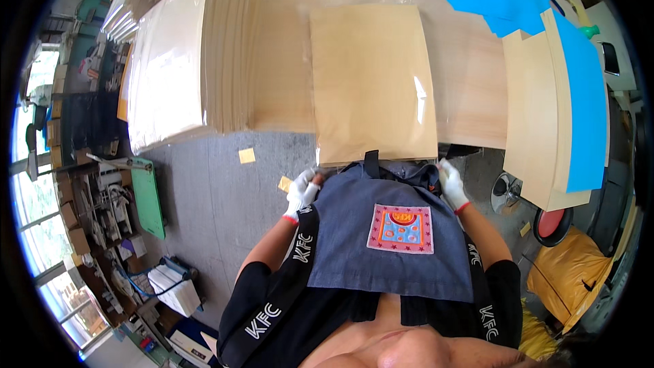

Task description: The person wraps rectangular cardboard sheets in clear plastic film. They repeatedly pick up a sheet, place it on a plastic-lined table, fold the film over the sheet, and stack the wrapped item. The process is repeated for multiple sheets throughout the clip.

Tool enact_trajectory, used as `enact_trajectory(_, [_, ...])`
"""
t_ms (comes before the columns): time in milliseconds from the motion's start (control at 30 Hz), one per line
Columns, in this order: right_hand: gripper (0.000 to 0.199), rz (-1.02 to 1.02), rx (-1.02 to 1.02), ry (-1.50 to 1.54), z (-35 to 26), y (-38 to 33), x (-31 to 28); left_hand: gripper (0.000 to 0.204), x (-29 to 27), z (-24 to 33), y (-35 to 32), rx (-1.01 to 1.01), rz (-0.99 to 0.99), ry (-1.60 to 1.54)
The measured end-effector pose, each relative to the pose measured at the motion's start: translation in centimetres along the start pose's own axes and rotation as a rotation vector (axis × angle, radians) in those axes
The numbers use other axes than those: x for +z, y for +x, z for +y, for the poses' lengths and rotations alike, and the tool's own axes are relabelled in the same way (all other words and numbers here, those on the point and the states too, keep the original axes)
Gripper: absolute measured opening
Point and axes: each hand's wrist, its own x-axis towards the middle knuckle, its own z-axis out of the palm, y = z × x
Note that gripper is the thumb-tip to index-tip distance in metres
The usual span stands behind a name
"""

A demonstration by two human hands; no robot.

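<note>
Left hand (302, 191), white-gloved, fingers curled shut around the near left corner of the wrapped board (373, 83). Right hand (452, 186), gloved too, closed on the near right corner, fingers tucked under the edge. Board lying flat on the bench (470, 82), clear film glinting on top, near edge hanging just over the bench rim and pressed against the apron (392, 238).

Left of the board: tall stack of pale sheets (170, 61), close but not touching. Right of the board: bare strip of bench, then a second stack (538, 123) with a blue sheet (582, 102) over it. Beyond the board, more blue at the far bench edge. Open grey floor (211, 191) left of the board, two yellow scraps lying on it.

Board's near edge partly hidden behind the apron bib and strap. Fingertips of both hands out of sight under the board. Clutter far left too small to make out.
</note>
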Motion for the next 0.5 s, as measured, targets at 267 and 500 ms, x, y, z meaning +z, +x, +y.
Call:
enact_trajectory(267, [0.026, -0.104, -0.379, -0.443, -6.5, 1.7, -0.5, 0.008, -6.3, 10.7, 4.1, 0.741, -0.138, 0.566])
enact_trajectory(500, [0.019, -0.065, -0.171, 0.065, -12.8, 4.9, -2.5, 0.020, -5.1, 13.3, 7.5, 0.637, -0.187, 0.369])
